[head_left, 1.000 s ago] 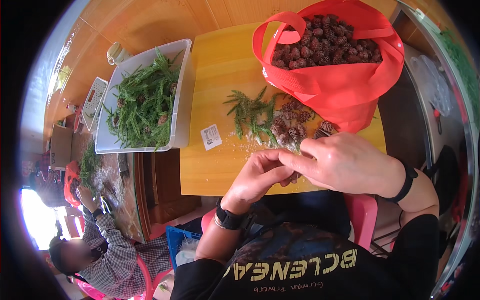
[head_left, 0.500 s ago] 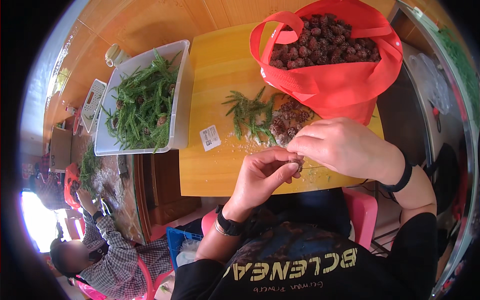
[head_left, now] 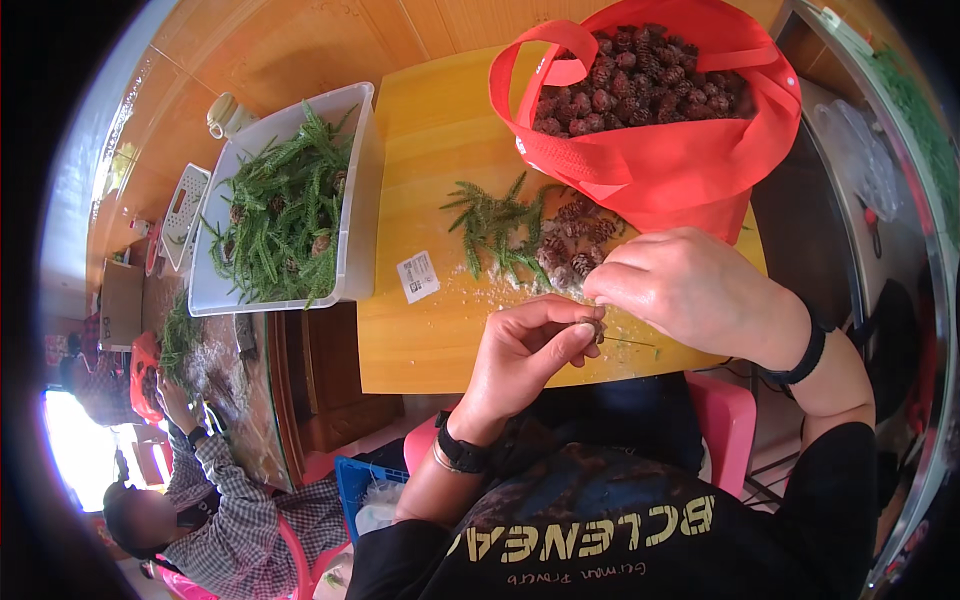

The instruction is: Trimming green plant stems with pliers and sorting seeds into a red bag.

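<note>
Between the thumb and fingers of my left hand point(head_left: 530, 350), at the table's near edge, a small pine cone point(head_left: 597, 328) is pinched. A thin dark stem or wire point(head_left: 630, 343) sticks out from it to the right. My right hand point(head_left: 690, 290) is just above, fingertips pressed together close to the cone; what they hold, if anything, is too small to make out. Beyond my hands lies a little heap of pine cones point(head_left: 582, 264), some dusted white. Left of the heap are loose green artificial pine sprigs point(head_left: 492, 225).
A red fabric bag point(head_left: 650, 175) full of pine cones stands at the far right of the yellow table point(head_left: 430, 345). On the left sits a clear plastic bin point(head_left: 360, 220) of green sprigs and cones. A white label point(head_left: 418, 276) lies between. Another person point(head_left: 235, 530) works at the lower left.
My right fingertips have shifted slightly up and right from the cone. The thin stem now shows beside it. The left hand keeps its pinch almost unmoved.
</note>
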Action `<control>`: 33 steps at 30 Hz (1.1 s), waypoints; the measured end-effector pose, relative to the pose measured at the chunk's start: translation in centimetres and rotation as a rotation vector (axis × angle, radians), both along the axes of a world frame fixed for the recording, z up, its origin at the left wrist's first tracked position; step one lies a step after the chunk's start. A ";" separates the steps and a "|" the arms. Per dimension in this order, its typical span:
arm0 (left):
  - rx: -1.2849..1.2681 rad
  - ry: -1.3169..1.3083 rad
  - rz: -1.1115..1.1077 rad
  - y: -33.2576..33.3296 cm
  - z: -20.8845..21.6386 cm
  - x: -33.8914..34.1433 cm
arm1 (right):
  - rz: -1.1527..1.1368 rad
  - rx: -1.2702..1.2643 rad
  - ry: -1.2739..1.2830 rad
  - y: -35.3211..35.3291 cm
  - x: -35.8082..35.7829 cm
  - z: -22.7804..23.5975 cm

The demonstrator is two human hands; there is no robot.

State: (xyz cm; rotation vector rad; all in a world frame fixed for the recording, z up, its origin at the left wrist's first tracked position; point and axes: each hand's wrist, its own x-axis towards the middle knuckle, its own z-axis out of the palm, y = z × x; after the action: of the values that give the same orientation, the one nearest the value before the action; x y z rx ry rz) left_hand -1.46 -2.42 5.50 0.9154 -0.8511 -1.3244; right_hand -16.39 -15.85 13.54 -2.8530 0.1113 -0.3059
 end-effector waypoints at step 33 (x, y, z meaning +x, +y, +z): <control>0.017 0.102 -0.044 0.0 0.1 0.4 | -0.052 0.010 0.029 0.2 -0.8 1.5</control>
State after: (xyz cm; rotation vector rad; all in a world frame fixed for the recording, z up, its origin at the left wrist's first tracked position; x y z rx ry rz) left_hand -1.01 -2.43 5.61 0.8391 -0.7858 -1.4058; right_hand -17.23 -15.61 15.09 -2.8484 0.1928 -0.2735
